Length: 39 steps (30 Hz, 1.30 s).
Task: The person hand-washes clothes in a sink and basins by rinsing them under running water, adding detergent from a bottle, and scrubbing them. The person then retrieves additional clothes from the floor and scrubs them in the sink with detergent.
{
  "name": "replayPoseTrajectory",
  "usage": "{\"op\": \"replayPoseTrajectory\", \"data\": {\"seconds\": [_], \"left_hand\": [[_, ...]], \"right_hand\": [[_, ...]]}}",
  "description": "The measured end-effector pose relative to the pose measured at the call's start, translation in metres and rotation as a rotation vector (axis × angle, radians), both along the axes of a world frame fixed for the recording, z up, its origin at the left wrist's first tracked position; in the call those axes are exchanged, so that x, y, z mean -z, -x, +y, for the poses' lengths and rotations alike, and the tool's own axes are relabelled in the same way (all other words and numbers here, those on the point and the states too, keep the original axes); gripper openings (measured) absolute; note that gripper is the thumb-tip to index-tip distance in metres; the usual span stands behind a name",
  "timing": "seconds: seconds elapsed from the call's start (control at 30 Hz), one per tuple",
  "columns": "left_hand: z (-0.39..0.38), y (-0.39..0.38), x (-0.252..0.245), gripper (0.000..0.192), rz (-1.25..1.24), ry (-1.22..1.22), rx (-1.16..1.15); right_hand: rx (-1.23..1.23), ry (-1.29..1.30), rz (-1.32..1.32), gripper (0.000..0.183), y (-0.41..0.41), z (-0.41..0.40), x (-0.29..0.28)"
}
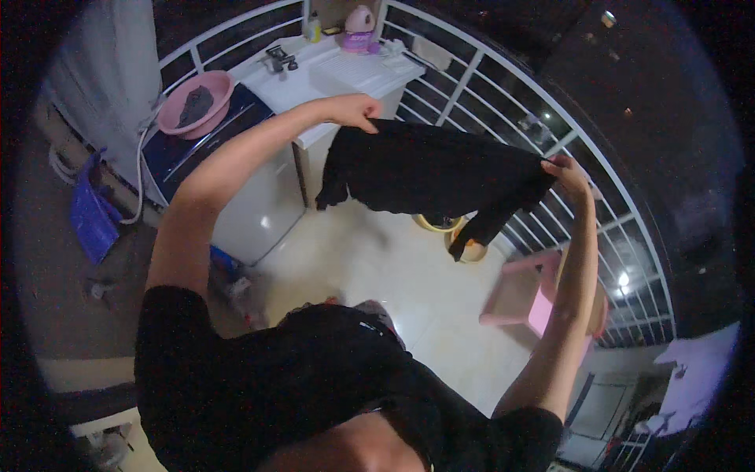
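A black garment hangs stretched out between my two hands in front of me, above the floor. My left hand pinches its upper left corner, close to the white sink counter. At the upper right corner, my right hand grips the cloth beside the white railing. The upper edge runs fairly taut, sloping down to the right. Below it the cloth droops, with a narrow strip, perhaps a sleeve, dangling on the right. Its exact kind cannot be told.
A pink basin with dark grey cloth stands on a washing machine. The sink counter holds a faucet and a detergent jug. A white railing curves around the right. Near it are a pink stool and small tubs.
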<state>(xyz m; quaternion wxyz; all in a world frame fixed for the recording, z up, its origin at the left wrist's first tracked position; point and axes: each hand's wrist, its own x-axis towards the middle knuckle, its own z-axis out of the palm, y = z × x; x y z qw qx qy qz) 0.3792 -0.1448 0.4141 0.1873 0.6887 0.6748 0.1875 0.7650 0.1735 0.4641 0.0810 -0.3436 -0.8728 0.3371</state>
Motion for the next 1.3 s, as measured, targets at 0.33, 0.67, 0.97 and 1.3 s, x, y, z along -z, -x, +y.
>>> {"op": "replayPoseTrajectory", "data": {"seconds": [0.33, 0.67, 0.97, 1.3], "left_hand": [[0.173, -0.028, -0.050, 0.045, -0.678, -0.656, -0.054], [0.118, 0.067, 0.098, 0.045, -0.698, -0.981, -1.192], [0.064, 0.180, 0.199, 0.031, -0.854, -1.024, -1.443], [0.081, 0.281, 0.287, 0.020, -0.909, -1.101, -1.755]], "right_hand": [[-0.587, 0.229, 0.260, 0.038, 0.255, 0.010, 0.008], [-0.672, 0.538, 0.802, 0.038, 0.505, 0.015, -0.106], [-0.702, 0.772, 0.981, 0.031, 0.679, 0.000, -0.069], [-0.608, 0.821, 0.193, 0.024, 0.836, 0.001, 0.261]]}}
